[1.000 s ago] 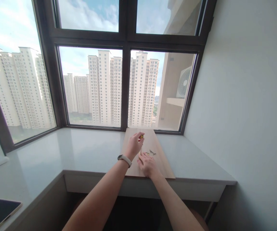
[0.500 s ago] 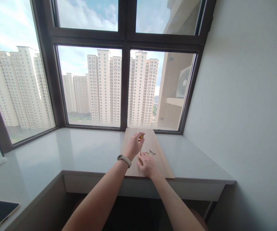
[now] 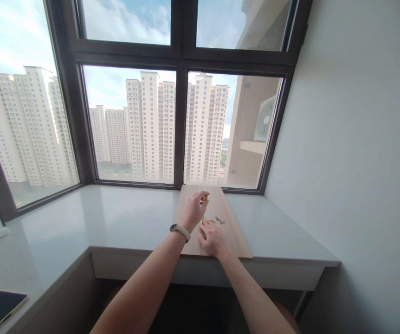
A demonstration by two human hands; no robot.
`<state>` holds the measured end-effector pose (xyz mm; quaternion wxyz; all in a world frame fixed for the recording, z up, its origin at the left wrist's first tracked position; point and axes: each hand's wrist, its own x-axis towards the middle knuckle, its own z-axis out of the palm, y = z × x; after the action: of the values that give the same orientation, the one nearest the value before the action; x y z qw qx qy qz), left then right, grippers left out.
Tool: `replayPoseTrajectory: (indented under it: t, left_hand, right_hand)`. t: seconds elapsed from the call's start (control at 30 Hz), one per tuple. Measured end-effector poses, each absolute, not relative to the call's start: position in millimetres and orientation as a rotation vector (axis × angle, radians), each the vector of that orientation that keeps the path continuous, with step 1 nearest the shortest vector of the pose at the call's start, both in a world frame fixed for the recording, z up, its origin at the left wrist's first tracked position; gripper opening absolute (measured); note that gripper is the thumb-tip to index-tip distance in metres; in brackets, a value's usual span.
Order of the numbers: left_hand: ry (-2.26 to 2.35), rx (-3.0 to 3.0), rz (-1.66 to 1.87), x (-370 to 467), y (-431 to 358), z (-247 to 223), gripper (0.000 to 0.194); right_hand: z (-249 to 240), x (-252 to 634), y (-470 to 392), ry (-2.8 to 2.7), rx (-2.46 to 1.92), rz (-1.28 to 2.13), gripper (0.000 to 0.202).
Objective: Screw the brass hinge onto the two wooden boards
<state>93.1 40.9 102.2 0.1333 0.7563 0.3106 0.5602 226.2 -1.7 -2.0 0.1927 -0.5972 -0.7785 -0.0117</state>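
Note:
My left hand [image 3: 193,209] is closed around the yellow-and-black handle of a screwdriver [image 3: 205,198]. Its thin shaft points down, with the tip at a gold-coloured metal piece [image 3: 203,233]. Over that piece lies my right hand [image 3: 214,237], fingers bent and pressing it against a wooden board [image 3: 235,236]. The hand covers most of the piece, so its kind cannot be made out. Several small screws [image 3: 220,220] lie loose on the board just right of the fingers.
The board rests on a white windowsill counter [image 3: 130,218], reaching from its front edge to the window frame [image 3: 181,139]. A white wall [image 3: 353,139] rises at the right. At the lower left is a dark flat panel with a light edge [image 3: 0,308].
Hardly anything differs. The screwdriver handle appears slightly turned in my left hand, while my right hand stays in place on the gold-coloured piece.

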Motion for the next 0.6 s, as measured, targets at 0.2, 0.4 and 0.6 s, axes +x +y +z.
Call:
replayPoseTrajectory:
  t: [0.2,0.4,0.6]
  left_hand:
    - [0.899,2.195,1.637,95.2,44.7,99.3,0.034]
    - [0.873,2.167,1.651,93.9,42.6,99.4,0.028]
    - [0.872,2.18,1.62,92.8,42.1,101.6,0.018]
  right_hand:
    - [-2.6,226.4,-1.2,-2.181,-1.677,-0.039,0.055]
    - [-2.9,227.0,-1.4,-2.183,-1.655,-0.046,0.056]
    - [-3.3,227.2,-1.7,-2.184,-1.664,-0.039,0.057]
